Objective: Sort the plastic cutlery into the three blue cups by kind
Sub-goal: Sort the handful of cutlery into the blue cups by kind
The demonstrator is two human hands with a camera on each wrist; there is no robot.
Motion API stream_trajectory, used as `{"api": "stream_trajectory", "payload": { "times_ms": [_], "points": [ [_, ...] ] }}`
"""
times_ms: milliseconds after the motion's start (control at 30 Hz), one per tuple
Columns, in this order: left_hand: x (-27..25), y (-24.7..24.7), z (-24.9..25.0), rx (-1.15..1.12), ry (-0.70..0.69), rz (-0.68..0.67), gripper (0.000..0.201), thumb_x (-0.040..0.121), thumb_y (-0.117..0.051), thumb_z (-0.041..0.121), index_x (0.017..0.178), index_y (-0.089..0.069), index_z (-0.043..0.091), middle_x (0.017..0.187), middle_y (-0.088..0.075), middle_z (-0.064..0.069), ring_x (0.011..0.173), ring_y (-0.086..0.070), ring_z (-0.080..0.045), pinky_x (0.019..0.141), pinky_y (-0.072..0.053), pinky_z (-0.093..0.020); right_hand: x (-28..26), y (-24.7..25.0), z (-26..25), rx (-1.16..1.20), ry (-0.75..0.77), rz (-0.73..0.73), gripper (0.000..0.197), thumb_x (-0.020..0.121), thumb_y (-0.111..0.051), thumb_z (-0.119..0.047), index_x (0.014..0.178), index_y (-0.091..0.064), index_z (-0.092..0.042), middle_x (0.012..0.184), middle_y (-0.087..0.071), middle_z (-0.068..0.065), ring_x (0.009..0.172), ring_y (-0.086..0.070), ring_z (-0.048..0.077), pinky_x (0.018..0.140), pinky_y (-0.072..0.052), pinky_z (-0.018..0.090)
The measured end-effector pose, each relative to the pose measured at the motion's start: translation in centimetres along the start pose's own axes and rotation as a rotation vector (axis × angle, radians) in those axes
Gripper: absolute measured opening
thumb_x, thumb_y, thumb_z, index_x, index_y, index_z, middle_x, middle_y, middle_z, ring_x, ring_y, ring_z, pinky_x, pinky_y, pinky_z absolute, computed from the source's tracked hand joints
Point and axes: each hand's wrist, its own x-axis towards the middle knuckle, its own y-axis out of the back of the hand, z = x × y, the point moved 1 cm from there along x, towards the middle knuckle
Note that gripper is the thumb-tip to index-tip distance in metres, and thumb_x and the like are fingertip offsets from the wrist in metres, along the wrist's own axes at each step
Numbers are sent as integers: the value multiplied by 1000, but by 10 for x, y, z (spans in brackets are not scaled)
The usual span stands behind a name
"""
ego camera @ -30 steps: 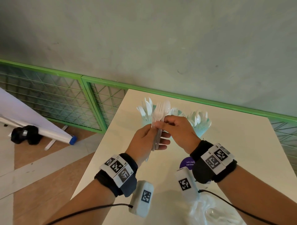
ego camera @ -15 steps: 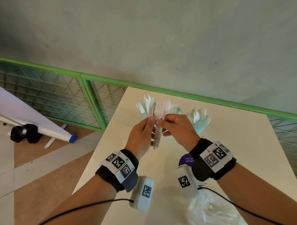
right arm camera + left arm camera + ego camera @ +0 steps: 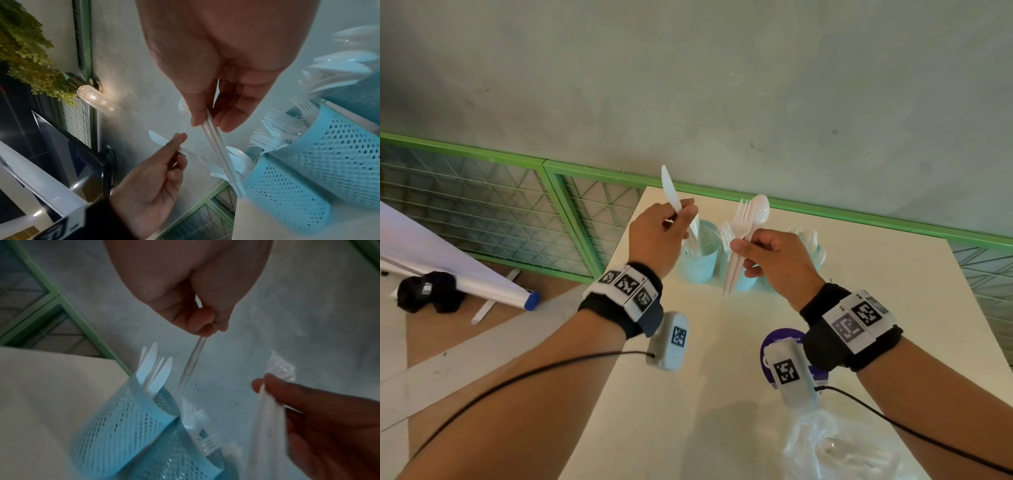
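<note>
Three light blue perforated cups stand at the far side of the white table (image 3: 661, 394). The left cup (image 3: 700, 255) holds knives, the middle cup (image 3: 743, 281) forks, the right cup (image 3: 816, 251) spoons. My left hand (image 3: 664, 233) pinches a white plastic knife (image 3: 670, 187), blade up, above the left cup (image 3: 115, 431). My right hand (image 3: 774, 260) grips a white fork (image 3: 743, 216) and a white spoon (image 3: 761, 209) together by the handles (image 3: 216, 142), in front of the middle cup.
A crumpled clear plastic bag (image 3: 835, 448) and a purple round label (image 3: 774, 346) lie on the near right of the table. A green mesh fence (image 3: 482, 205) runs behind the table, with a grey wall above it. A rolled white sheet (image 3: 448, 274) lies on the floor at left.
My hands have come apart. The left hand has drawn the knife out of the bundle and lifted it left, over the knife cup. The right hand keeps the fork and spoon.
</note>
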Motion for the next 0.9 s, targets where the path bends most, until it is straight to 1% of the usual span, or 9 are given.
{"api": "stream_trajectory", "payload": {
  "times_ms": [133, 233, 400, 467, 567, 633, 733, 833, 900],
  "points": [
    [24, -17, -10, 110, 27, -18, 24, 91, -64, 31, 102, -71, 11, 83, -72, -2, 65, -67, -12, 60, -55, -20, 4, 6, 2, 6, -5, -3, 25, 86, -68, -16, 90, -67, 9, 69, -56, 12, 59, -54, 16, 55, -53, 16],
    [31, -33, -26, 428, 32, -114, 24, 89, -65, 31, 98, -63, 9, 90, -69, -4, 81, -65, -22, 69, -49, -28, 5, 11, 4, -8, -6, -9, 26, 86, -68, -16, 90, -67, 9, 69, -57, 13, 59, -55, 15, 57, -54, 18],
    [32, -48, -32, 672, 100, -326, 28, 94, -55, 27, 96, -63, 1, 98, -67, -14, 99, -62, -31, 71, -43, -30, 6, 19, 9, -12, -29, 2, 27, 86, -68, -16, 94, -67, 10, 77, -62, 19, 62, -57, 17, 60, -57, 21],
    [33, -50, -31, 657, 119, -350, 34, 95, -52, 30, 107, -65, 1, 109, -67, -13, 108, -60, -30, 84, -45, -32, 6, 21, 10, -9, -35, 6, 28, 86, -68, -15, 95, -67, 11, 78, -61, 20, 62, -57, 17, 60, -58, 20],
    [32, -46, -25, 615, 90, -356, 48, 95, -54, 36, 135, -51, 11, 135, -56, -6, 126, -49, -23, 105, -35, -30, 6, 22, 11, -3, -41, 5, 28, 87, -67, -15, 96, -67, 12, 79, -61, 20, 63, -58, 18, 60, -58, 20],
    [25, -40, -12, 505, 37, -302, 45, 94, -58, 34, 134, -53, 15, 129, -59, -4, 116, -55, -19, 102, -36, -23, 7, 21, 11, -5, -44, -4, 26, 88, -66, -15, 96, -67, 10, 79, -61, 19, 65, -58, 18, 61, -58, 20],
    [5, -37, 11, 177, -10, -297, 26, 93, -61, 29, 115, -65, 17, 105, -68, 0, 80, -63, -8, 74, -46, -8, 5, 21, 11, -24, -48, -31, 22, 89, -64, -15, 96, -68, 5, 77, -62, 15, 67, -59, 18, 63, -58, 20],
    [-19, -43, 27, -108, 97, -494, 26, 90, -66, 28, 112, -68, 14, 98, -72, -2, 84, -71, -14, 71, -58, -21, 2, 23, 14, -102, -16, -23, 14, 90, -62, -12, 88, -69, 1, 75, -65, 12, 67, -62, 19, 65, -58, 22],
    [-29, -48, 29, -134, 100, -519, 22, 87, -70, 23, 106, -71, 13, 97, -73, -5, 84, -72, -19, 73, -60, -29, -1, 27, 17, -166, 4, -13, 13, 91, -60, -8, 81, -68, -6, 75, -67, 11, 69, -66, 23, 67, -59, 27]
  ]
}}
